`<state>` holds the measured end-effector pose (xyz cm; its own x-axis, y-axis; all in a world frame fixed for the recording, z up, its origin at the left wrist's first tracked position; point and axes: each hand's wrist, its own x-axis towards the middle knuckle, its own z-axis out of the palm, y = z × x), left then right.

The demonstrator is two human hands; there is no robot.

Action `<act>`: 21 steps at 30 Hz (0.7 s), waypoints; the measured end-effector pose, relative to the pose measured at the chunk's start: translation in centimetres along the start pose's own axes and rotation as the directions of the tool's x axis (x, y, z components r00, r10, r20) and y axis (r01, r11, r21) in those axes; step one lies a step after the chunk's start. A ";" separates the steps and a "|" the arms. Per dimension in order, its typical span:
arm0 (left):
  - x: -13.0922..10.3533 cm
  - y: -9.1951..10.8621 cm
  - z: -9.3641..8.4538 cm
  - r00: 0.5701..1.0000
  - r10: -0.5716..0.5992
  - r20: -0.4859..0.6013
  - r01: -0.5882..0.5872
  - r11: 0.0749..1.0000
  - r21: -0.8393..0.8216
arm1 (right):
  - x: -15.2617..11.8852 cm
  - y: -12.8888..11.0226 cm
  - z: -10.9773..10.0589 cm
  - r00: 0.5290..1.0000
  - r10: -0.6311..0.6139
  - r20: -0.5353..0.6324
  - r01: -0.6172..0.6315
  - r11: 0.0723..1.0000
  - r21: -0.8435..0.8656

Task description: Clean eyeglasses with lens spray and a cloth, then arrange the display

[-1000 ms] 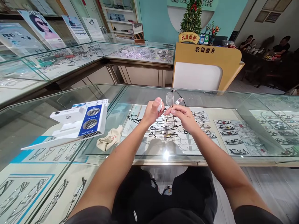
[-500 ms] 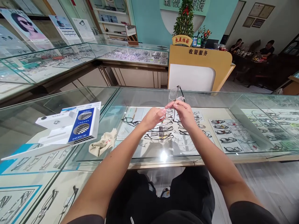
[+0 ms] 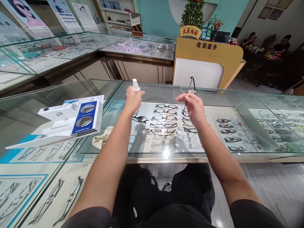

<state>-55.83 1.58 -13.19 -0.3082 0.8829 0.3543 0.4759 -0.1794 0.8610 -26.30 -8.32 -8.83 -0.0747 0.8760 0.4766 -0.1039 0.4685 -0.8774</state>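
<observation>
My left hand [image 3: 133, 100] is wrapped round a small white spray bottle [image 3: 135, 85], whose cap sticks up above the fingers over the glass counter. My right hand [image 3: 195, 106] pinches a thin-rimmed pair of eyeglasses [image 3: 193, 83] between thumb and fingers; one temple points up and a small tag hangs near the frame. Beneath the glass, between the hands, rows of eyeglasses [image 3: 163, 117] lie on white trays. Left of my left forearm, a crumpled beige cloth [image 3: 101, 139] rests on the counter, partly hidden by the arm.
A white and blue box [image 3: 86, 118] stands on the counter at the left. Beyond are more glass display cases [image 3: 142, 50] and a wooden cashier desk [image 3: 209, 53] with a plant [image 3: 193, 14]. Two people sit at a table in the far right background.
My left hand has moved left, away from the glasses, and now holds the white bottle. My right hand has shifted slightly right with the glasses. The view has tilted a little downward.
</observation>
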 end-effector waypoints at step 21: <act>-0.6 -0.9 -1.5 0.986 -0.164 0.017 0.144 0.905 0.401 | 0.2 0.8 -0.4 1.000 0.000 -0.010 0.001 0.990 0.142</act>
<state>-57.27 0.55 -13.65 -0.3683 0.9075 0.2020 0.7164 0.1385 0.6839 -26.02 -7.74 -9.42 -0.0650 0.8772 0.4758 -0.2442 0.4483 -0.8599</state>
